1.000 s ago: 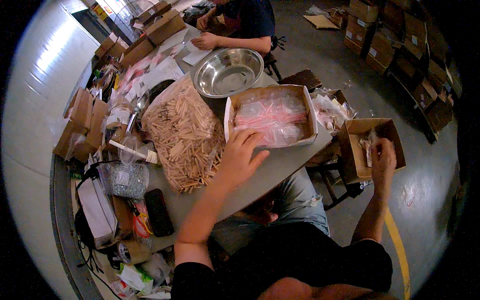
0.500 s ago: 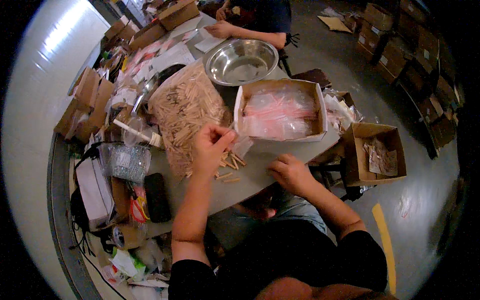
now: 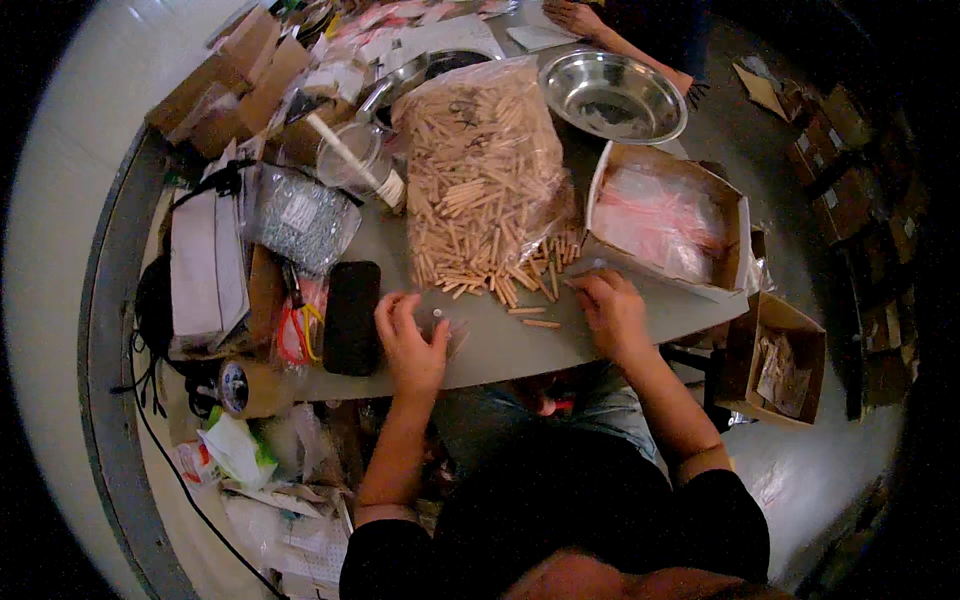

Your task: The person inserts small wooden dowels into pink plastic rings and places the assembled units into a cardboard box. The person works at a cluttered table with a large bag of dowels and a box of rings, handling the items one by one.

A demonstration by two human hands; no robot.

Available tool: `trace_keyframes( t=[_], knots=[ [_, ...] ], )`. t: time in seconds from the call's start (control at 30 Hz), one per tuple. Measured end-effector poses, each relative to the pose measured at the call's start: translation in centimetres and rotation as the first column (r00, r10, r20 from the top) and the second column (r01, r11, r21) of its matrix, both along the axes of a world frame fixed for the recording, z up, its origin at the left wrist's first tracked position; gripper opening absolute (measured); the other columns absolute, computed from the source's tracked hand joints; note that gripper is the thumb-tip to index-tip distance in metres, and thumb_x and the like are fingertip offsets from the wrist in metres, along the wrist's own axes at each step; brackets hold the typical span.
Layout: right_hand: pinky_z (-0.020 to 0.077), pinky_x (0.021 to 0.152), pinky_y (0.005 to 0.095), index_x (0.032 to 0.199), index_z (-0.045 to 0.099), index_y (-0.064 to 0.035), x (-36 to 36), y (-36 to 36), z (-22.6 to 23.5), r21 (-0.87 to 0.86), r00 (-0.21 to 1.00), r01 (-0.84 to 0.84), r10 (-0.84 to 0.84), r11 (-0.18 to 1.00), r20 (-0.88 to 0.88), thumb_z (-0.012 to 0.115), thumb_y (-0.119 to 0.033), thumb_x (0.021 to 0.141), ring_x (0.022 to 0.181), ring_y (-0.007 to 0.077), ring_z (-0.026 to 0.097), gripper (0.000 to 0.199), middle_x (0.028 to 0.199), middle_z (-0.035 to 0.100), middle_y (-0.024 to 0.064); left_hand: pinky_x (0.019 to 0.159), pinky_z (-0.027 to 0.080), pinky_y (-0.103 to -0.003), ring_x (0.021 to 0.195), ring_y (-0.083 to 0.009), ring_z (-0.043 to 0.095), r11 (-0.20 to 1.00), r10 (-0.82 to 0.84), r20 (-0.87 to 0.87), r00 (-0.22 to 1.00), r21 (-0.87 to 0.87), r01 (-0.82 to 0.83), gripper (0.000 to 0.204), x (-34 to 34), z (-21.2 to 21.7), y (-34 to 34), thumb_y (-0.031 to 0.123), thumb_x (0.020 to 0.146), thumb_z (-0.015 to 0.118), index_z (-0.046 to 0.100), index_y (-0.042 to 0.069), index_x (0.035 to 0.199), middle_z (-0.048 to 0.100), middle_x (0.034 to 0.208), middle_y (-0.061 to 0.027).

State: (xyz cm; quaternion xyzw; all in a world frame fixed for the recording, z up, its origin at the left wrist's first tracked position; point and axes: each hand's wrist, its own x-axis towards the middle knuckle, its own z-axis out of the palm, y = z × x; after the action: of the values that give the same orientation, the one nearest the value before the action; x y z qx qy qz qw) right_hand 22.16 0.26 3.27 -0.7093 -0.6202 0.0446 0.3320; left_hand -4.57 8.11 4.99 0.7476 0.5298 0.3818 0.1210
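My left hand [image 3: 412,345] is at the table's near edge beside a black phone-like case [image 3: 352,318]. Its fingers are bent around a small clear plastic bag [image 3: 456,340], which shows faintly past the thumb. A tiny pale round end is visible between thumb and fingertips. My right hand [image 3: 615,312] is curled at the near right side of loose wooden sticks [image 3: 535,278]. Its fingertips are drawn together, and what they hold, if anything, is too small to make out. Behind both hands lies a big clear bag of wooden sticks [image 3: 480,150], spilling from its near end.
An open white-edged box [image 3: 740,245] of clear and pink bags stands right, a steel bowl [image 3: 612,95] beyond it. Left are a bag of small metal parts [image 3: 303,218], a clear cup [image 3: 352,160] and cardboard boxes [image 3: 225,75]. A co-worker's arm [image 3: 630,45] reaches in behind.
My left hand has drawn back toward the near table edge with the small bag. My right hand has moved forward to the loose sticks. The whole view has shifted.
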Motion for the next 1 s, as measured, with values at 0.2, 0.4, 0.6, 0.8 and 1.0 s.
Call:
trace_keyframes(
  t=[0.2,0.4,0.6,0.8,1.0],
  knots=[
    [0.0476,0.082,0.0416,0.098,0.064,-0.0042,0.4,-1.4,1.0,0.021,0.995,0.086,-0.085,0.996,-0.049,0.068,-0.006,0.075,0.096,0.0355,0.058,0.024,0.103,0.061,0.0154,0.091,0.043,-0.044,0.104,-0.0338,0.051,0.95,-0.312,-0.199,0.929,-0.057,0.307,0.041,-1.0,-0.4,-2.6,0.016,0.068,0.078,0.062,0.003,0.104,0.053,0.11,-0.0115],
    [0.0479,0.082,0.0409,0.097,0.065,-0.0029,1.0,-1.5,1.0,-0.042,1.0,0.021,-0.021,0.999,-0.012,0.068,-0.006,0.075,0.096,0.0349,0.058,0.022,0.1,0.06,0.0152,0.086,0.048,-0.041,0.102,-0.0308,0.056,0.849,-0.517,-0.227,0.825,-0.013,0.528,0.038,-2.2,-1.0,-3.9,0.017,0.064,0.078,0.065,0.005,0.098,0.057,0.108,-0.0092],
    [0.0483,0.084,0.0403,0.105,0.063,-0.0045,2.0,-0.7,1.0,-0.074,0.97,-0.224,0.214,0.972,-0.116,0.062,0.001,0.074,0.096,0.0347,0.058,0.032,0.104,0.058,0.0162,0.08,0.052,-0.04,0.09,-0.0291,0.062,0.789,-0.601,-0.074,0.796,0.108,0.605,0.021,-3.5,-2.7,-4.3,0.004,0.066,0.073,0.067,0.006,0.086,0.063,0.09,-0.0072],
    [0.0468,0.089,0.0391,0.117,0.058,-0.0046,0.7,1.4,3.6,-0.2,0.941,-0.34,0.333,0.919,-0.068,0.054,0.006,0.071,0.102,0.0364,0.054,0.047,0.113,0.051,0.0182,0.065,0.049,-0.034,0.075,-0.0254,0.061,0.834,-0.546,0.169,0.821,0.015,0.551,0.012,-3.4,-2.1,-5.2,0.002,0.073,0.071,0.068,0.004,0.084,0.063,0.085,-0.0089],
    [0.0464,0.089,0.0386,0.118,0.057,-0.005,1.7,0.8,2.8,-0.169,0.924,-0.382,0.378,0.909,-0.056,0.056,0.004,0.071,0.103,0.0362,0.054,0.048,0.113,0.05,0.0172,0.056,0.045,-0.028,0.056,-0.0191,0.055,0.788,-0.49,0.478,0.729,-0.114,0.604,0.007,-3.2,-0.6,-6.3,0.003,0.077,0.072,0.068,0.002,0.082,0.059,0.067,-0.0085]
  ],
)
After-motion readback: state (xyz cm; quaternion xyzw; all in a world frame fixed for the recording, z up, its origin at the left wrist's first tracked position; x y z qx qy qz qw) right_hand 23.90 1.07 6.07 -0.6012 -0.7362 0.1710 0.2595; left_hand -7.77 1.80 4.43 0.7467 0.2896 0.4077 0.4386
